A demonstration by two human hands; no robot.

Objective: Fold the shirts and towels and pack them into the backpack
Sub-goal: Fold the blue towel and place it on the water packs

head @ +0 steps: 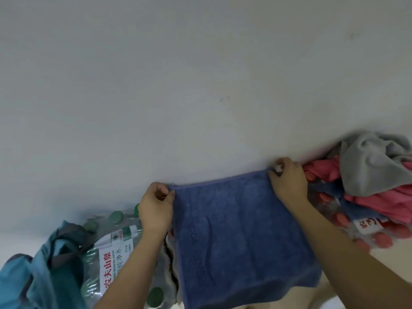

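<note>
Nearest to you, the lower edge of the blue towel hung between your two forearms, with a second layer showing along its bottom right edge. The towel was held up flat and spread wide, facing you. It bore embossed lettering and curved lines down its left half, too faint to read with confidence.

At lower left, the teal backpack stood well apart from the towel. Just beside it lay a shrink-wrapped pack of green-capped water bottles, partly hidden behind your left forearm.

Your left hand held the towel's upper left corner, with thumb and fingers pinching the hem. Your right hand held the upper right corner in the same way, with fingers pinching the hem beside a small white tag. The top hem ran taut between the two hands, higher at the right.

Farther off at right, a loose pile of laundry lay unfolded: a grey garment on top, pink fabric beneath it and some blue cloth among it. The pile rested on a wrapped pack of red-capped bottles.

Behind everything stood a white wall, with a few faint scuffs.
</note>
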